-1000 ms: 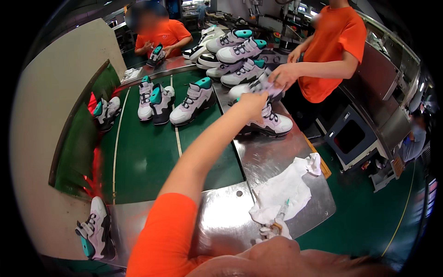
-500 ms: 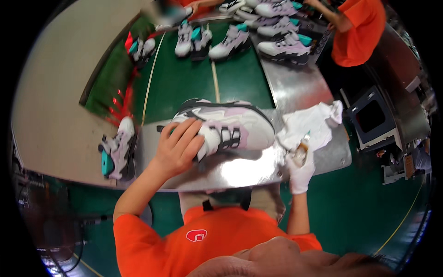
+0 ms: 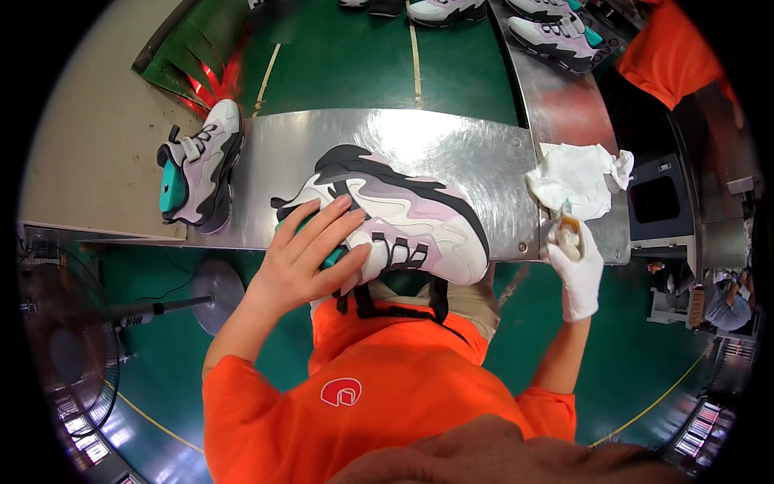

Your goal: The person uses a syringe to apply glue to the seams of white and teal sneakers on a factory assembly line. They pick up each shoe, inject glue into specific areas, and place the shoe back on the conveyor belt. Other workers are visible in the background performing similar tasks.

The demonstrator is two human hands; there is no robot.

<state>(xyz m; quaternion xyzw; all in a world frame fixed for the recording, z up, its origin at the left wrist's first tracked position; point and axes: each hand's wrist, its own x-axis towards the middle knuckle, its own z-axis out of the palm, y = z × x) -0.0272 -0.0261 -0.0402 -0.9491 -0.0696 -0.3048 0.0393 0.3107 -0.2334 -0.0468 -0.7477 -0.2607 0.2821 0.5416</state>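
A white, lilac and black sneaker (image 3: 411, 206) lies on its side on the steel work surface (image 3: 278, 133), its toe to the right. Its laced upper overhangs the front edge. My bare left hand (image 3: 310, 250) grips it around the tongue and ankle opening, where teal lining shows between the fingers. In my right hand (image 3: 578, 270), which wears a white glove, is a small amber-brown tool (image 3: 570, 223) with a pale tip; its exact kind is unclear. Just beyond that tip lies a crumpled white cloth (image 3: 572, 177). The two hands are well apart.
At the left, another sneaker (image 3: 208, 173) with a teal lining rests by a beige panel (image 3: 105, 129). Past the steel surface runs a green belt (image 3: 339, 73) with more sneakers. Someone in an orange shirt (image 3: 673, 52) is at far right. A fan (image 3: 72, 347) stands lower left.
The view has tipped downward. The sneaker has tilted and come closer to the front edge, with my left hand still on it. My right hand still holds the amber tool near the cloth.
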